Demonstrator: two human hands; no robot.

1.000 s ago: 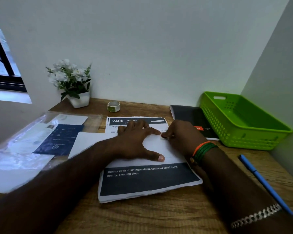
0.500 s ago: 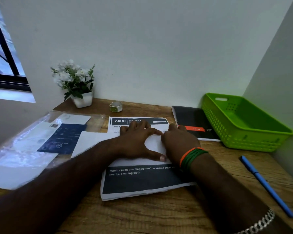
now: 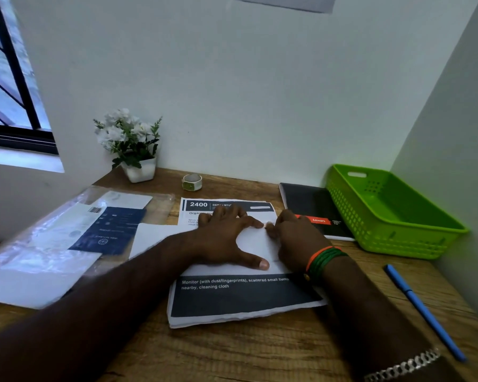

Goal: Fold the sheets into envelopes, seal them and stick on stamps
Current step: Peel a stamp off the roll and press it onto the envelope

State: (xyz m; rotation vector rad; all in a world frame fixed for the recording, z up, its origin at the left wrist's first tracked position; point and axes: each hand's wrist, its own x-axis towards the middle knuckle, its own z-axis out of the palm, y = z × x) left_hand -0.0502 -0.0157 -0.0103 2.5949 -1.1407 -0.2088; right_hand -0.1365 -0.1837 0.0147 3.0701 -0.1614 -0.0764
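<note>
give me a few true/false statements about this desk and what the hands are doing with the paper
1. The left hand lies flat on the white sheet. True.
2. The blue pen lies inside the green basket. False: it lies on the desk, nearer the person than the basket.
3. The tape roll sits between the flower pot and the black notebook. True.
4. The right hand holds the pen. False: its fingers are at the sheet, beside the left index finger.
5. The flower pot stands at the desk's right end. False: it stands at the back left.
</note>
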